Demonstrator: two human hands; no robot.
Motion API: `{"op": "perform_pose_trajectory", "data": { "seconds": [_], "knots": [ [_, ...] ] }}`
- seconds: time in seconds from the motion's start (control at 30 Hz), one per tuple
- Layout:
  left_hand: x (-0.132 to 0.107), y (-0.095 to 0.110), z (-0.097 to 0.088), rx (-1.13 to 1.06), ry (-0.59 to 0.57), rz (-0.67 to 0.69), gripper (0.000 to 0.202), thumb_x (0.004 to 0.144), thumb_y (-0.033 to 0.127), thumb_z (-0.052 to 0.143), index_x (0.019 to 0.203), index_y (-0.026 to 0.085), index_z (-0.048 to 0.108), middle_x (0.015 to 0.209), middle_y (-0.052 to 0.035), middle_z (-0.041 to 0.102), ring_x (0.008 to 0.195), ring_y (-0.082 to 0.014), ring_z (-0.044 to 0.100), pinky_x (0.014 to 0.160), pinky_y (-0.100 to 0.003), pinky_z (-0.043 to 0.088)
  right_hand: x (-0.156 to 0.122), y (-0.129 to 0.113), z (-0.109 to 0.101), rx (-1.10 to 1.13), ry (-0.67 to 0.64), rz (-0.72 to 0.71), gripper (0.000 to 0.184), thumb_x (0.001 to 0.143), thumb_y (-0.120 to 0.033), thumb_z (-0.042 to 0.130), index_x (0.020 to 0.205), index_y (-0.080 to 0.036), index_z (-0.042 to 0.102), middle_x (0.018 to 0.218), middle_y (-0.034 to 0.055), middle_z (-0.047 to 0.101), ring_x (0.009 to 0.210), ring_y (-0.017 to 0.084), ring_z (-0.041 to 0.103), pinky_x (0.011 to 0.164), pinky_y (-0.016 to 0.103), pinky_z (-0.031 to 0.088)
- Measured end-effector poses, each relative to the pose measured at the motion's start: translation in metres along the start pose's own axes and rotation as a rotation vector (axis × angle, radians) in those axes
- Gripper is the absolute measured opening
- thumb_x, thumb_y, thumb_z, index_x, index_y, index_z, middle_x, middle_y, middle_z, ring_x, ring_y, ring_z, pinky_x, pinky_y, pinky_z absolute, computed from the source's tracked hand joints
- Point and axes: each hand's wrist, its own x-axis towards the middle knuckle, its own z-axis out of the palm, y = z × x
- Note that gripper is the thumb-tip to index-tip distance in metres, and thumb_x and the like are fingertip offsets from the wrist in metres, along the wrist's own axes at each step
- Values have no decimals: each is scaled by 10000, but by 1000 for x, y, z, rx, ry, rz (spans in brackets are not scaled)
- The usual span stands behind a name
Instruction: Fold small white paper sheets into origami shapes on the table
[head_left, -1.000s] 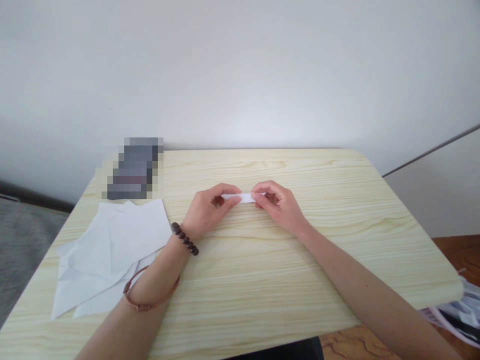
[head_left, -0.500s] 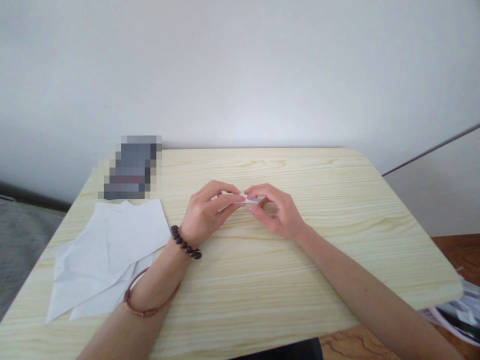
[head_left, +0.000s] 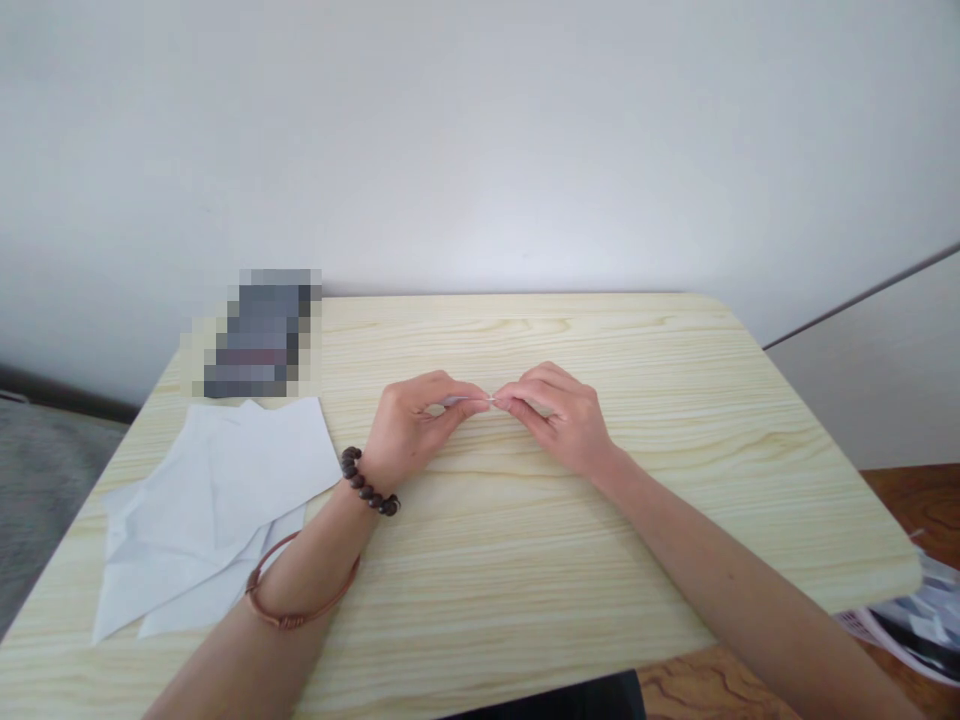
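Observation:
A small folded piece of white paper (head_left: 459,400) is pinched between my two hands over the middle of the table (head_left: 600,560). My left hand (head_left: 420,420) grips it between thumb and fingers, and most of the paper is hidden by them. At its right end, my right hand (head_left: 566,415) has thumb and forefinger pressed together on the paper's edge. The fingertips of both hands nearly meet. A dark bead bracelet and a brown cord bracelet (head_left: 289,622) are on my left wrist and forearm.
White paper sheets (head_left: 225,480) lie overlapping at the table's left side. Behind them is a dark, pixelated flat object (head_left: 259,340). A white wall (head_left: 480,150) borders the table's far edge. Something black (head_left: 570,700) shows at the near edge, and a bin with scraps (head_left: 922,620) stands at lower right.
My right fingers have closed into a tighter pinch, with the hand turned slightly. The left fingers have drawn together, and less of the folded paper shows between the hands.

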Motion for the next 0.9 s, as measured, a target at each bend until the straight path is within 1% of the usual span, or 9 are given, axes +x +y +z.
{"op": "perform_pose_trajectory", "data": {
  "seconds": [0.1,0.2,0.3,0.37,0.47,0.57,0.7,0.8,0.9],
  "knots": [
    [0,0,0,-92,-32,-189,173,827,327,640,837,186,740,746,-5,739,644,-122,658,622,-201,515,1,2,-2,49,4,108,71,849,-213,639,834,-205,708,738,9,709,669,118,612,647,244,492],
    [-1,-1,1,-179,-61,-340,226,830,361,627,886,174,741,714,-9,742,621,-135,682,611,-202,537,1,2,-3,103,15,275,45,796,-258,701,786,-226,731,718,-9,723,639,114,636,614,230,489],
    [-1,1,1,-200,-62,-462,222,791,375,665,830,169,737,641,-5,724,588,-145,688,580,-200,540,1,0,-3,143,25,419,68,751,-292,740,742,-225,740,704,-11,728,621,115,648,599,219,493],
    [0,3,1,-199,-50,-534,216,750,375,705,765,160,720,598,-3,705,546,-143,678,525,-190,522,1,-1,-2,159,25,475,91,737,-307,749,717,-218,740,704,-7,731,618,116,653,603,213,497],
    [1,5,-1,-248,-29,-612,261,706,396,737,705,143,671,564,-2,679,481,-133,648,467,-191,504,1,-1,0,188,11,534,137,725,-338,753,703,-204,731,688,-2,727,594,114,646,587,207,491],
    [1,6,-2,-325,-55,-651,283,697,395,743,691,136,631,556,-4,670,462,-122,631,454,-187,495,0,4,-2,246,-74,563,180,736,-373,736,728,-193,724,630,-4,701,546,105,622,537,199,467],
    [1,4,-5,-377,-151,-648,296,706,398,739,711,134,605,559,-13,677,469,-115,630,439,-167,455,-2,11,-7,338,-194,532,220,770,-409,695,762,-190,721,628,-4,688,549,100,607,520,196,446],
    [0,3,-6,-341,-208,-593,313,745,435,700,740,142,590,581,-21,689,489,-119,633,450,-175,451,-3,12,-9,354,-231,502,240,786,-419,676,770,-184,717,642,-3,680,527,87,561,492,196,405],
    [0,4,-6,-276,-274,-474,306,780,444,662,760,148,589,644,-34,709,549,-129,643,491,-190,461,-4,10,-7,303,-247,448,256,808,-421,654,750,-178,708,642,-1,667,518,77,527,488,197,383]
  ]
}}
